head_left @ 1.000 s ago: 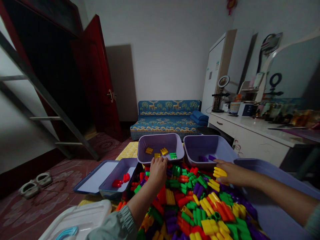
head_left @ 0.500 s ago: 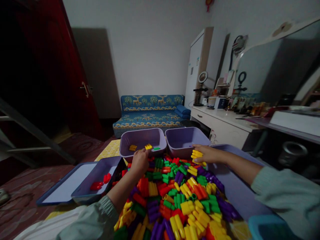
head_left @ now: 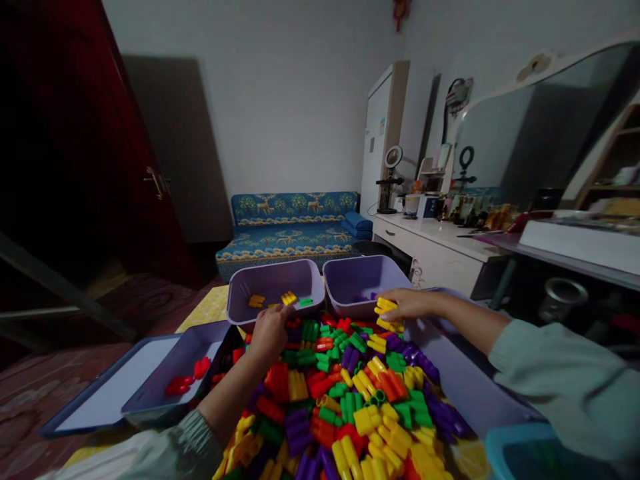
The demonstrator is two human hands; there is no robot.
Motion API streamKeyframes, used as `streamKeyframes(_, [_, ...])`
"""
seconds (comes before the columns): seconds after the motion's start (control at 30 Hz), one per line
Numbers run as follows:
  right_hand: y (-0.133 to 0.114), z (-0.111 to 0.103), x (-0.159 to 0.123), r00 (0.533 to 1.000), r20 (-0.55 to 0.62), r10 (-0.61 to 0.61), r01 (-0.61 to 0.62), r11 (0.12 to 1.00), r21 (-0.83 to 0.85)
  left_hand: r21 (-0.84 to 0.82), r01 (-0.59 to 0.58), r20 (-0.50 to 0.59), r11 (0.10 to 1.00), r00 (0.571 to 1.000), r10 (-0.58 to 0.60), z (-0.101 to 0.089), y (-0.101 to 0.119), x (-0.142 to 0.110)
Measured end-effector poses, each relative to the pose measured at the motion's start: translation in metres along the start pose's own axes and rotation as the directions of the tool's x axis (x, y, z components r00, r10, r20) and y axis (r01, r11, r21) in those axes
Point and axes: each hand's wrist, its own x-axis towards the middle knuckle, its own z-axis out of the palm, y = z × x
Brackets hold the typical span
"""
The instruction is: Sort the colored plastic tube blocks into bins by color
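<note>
A large heap of tube-shaped plastic building blocks (head_left: pixel 367 420) in yellow, green, red, orange and purple lies in front of me. My right hand (head_left: pixel 407 303) is closed on yellow building blocks (head_left: pixel 386 307) at the heap's back right, beside the front corner of the right purple bin (head_left: pixel 345 308). Purple blocks (head_left: pixel 367 297) lie inside that bin. My left hand (head_left: pixel 270 331), its fingers curled, is at the front rim of the left purple bin (head_left: pixel 237 293); its grip is hidden. Yellow blocks (head_left: pixel 257 301) and a green block (head_left: pixel 306 302) lie in this bin.
At the left, a purple bin (head_left: pixel 150 390) holds red blocks (head_left: pixel 179 385), with a blue-rimmed white lid (head_left: pixel 100 387) beside it. A long purple container (head_left: pixel 465 377) and a light-blue container (head_left: pixel 525 433) stand at the right. Behind are a patterned sofa (head_left: pixel 295 233) and white dresser (head_left: pixel 435 247).
The view has turned slightly right, so everything sits further left. More purple blocks show in the right bin. My right hand still holds yellow blocks; my left hand stays near the left bin's rim.
</note>
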Motion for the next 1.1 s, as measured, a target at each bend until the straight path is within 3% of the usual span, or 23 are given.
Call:
streamKeyframes(0.27, [-0.002, 0.010, -0.016, 0.999, 0.021, -0.032, 0.035, 0.987, -0.157, -0.031, -0.011, -0.018, 0.999, 1.000, 0.011, 0.000, 0.000, -0.003])
streamKeyframes(0.6, [-0.008, 0.010, -0.018, 0.999, 0.037, -0.002, 0.006, 0.991, -0.130, 0.008, -0.011, -0.006, 1.000, 1.000, 0.011, -0.008, 0.000, 0.004])
streamKeyframes(1.1, [-0.009, 0.011, -0.013, 1.000, -0.020, -0.023, 0.019, 0.984, -0.178, 0.052, 0.072, 0.066, 0.996, 0.995, -0.076, -0.020, -0.027, 0.046])
